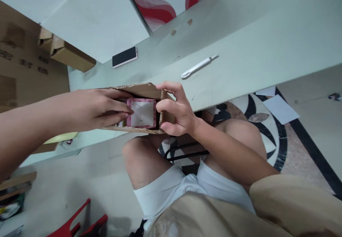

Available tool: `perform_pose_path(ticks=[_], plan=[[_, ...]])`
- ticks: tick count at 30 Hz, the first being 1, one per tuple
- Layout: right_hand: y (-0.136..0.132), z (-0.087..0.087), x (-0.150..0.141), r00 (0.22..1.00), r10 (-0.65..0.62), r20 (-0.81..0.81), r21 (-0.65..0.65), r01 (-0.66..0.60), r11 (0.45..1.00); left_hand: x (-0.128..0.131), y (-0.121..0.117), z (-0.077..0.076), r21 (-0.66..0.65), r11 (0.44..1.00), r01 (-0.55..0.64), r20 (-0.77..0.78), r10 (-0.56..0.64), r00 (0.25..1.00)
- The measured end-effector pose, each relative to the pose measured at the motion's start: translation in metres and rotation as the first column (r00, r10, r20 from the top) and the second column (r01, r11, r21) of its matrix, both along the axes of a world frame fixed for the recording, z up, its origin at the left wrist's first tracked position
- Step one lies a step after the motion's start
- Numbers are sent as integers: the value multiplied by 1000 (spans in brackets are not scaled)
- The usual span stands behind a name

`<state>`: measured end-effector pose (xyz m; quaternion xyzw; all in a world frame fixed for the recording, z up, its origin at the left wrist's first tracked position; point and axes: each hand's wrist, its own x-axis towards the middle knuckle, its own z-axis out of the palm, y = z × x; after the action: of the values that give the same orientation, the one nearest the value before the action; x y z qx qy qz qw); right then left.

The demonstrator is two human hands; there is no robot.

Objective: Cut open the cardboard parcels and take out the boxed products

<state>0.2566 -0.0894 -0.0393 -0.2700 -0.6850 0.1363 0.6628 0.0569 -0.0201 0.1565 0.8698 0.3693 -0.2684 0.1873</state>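
A narrow brown cardboard box (146, 89), its top open, is held above the table's near edge. Inside it sits a small pink-edged box with a white top (144, 113). My left hand (107, 108) reaches into the cardboard box from the left. Its fingers close at the left end of the pink-edged box, fingertips touching the rim, part of the grip hidden by the cardboard wall. My right hand (177, 109) grips the right end of the cardboard box, fingers bent over the wall. Beyond the hands, a white craft knife (199, 67) lies on the table, blade pointing right.
A phone (124, 57) lies near a large white box (98, 20). A red-and-white carton (171, 2) stands behind on the pale table (253, 48). Brown cartons (72, 55) are at left. A red chair (77, 222) stands lower left; white paper (281, 109) lies on the floor.
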Motion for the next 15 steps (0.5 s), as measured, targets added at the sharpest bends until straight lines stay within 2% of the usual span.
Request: perform_pose_path(ticks=[3, 7, 11, 15], plan=[[-3, -2, -7, 997, 44, 55, -28, -43, 999, -22, 0, 0, 17, 999, -49, 22, 49, 999], [-3, -2, -16, 995, 92, -48, 114, -86, 990, -36, -4, -9, 39, 997, -59, 75, 56, 996], [-4, 0, -13, 995, 103, -19, 20, -103, 995, -23, -12, -12, 54, 994, -92, 56, 89, 994], [-8, 4, -6, 993, 116, -31, -27, -117, 993, -11, -14, -11, 22, 961, -276, -63, 276, 959]])
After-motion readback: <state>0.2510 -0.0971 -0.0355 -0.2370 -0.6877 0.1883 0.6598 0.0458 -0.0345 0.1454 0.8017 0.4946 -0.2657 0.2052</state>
